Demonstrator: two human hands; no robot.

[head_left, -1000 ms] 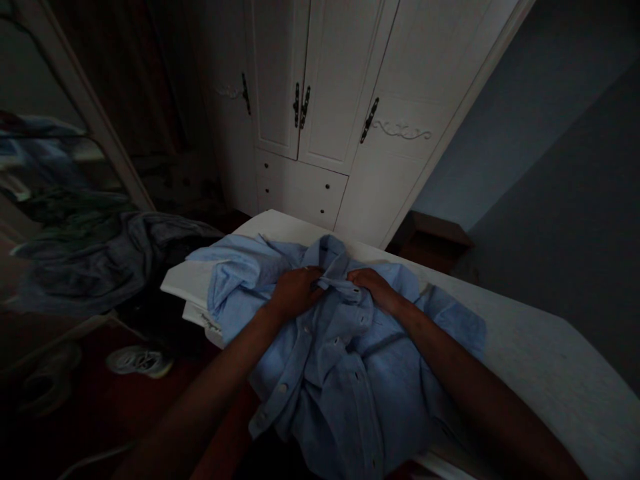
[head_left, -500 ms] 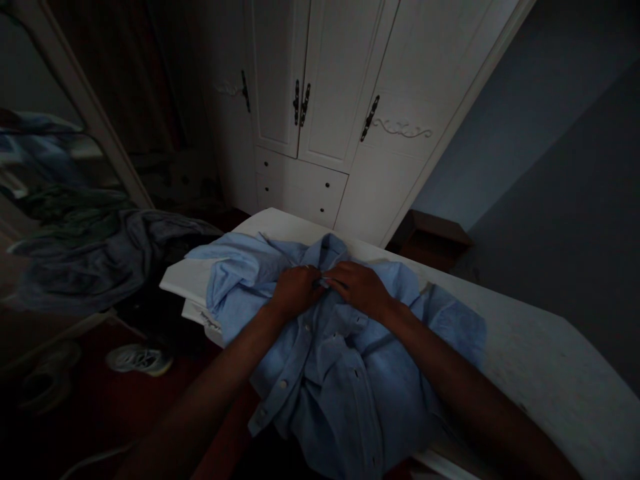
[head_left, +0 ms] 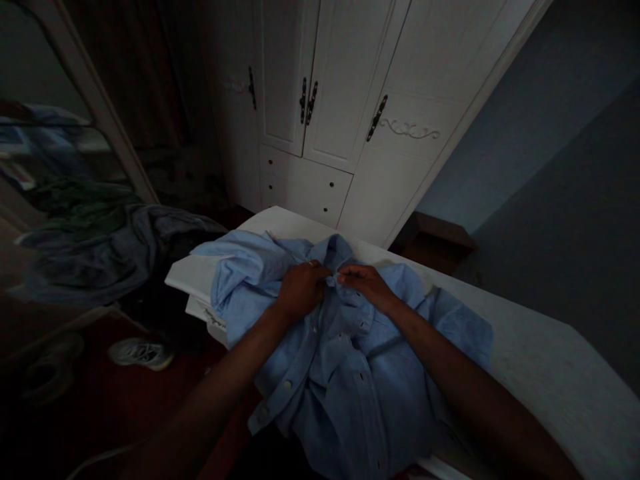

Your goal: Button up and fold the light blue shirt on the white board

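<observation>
While a white wardrobe (head_left: pixel 345 87) fills the upper middle of the frame, a pale worktop (head_left: pixel 540 347) runs from the centre towards the lower right. Across its near part, in the middle and lower middle of the frame, lies a blue shirt (head_left: pixel 400 373), rumpled, its front parted lower down and its near end hanging over the edge. A heap of dark grey cloth (head_left: pixel 105 260) sits at the left of the frame, with a light-coloured shoe (head_left: pixel 140 353) below it on the red floor. Both hands meet just below the shirt's collar (head_left: pixel 336 250), near the centre of the frame. The left hand (head_left: pixel 303 288) is mostly closed, fingers bent inward and gripping the cloth at the neck opening. The right hand (head_left: pixel 367 285) is half closed, its thumb and forefinger nearly together, pinching the facing edge just beside the left fingertips. Smallest are the pale buttons, one (head_left: pixel 287 385) showing on the loose front edge at lower centre.
</observation>
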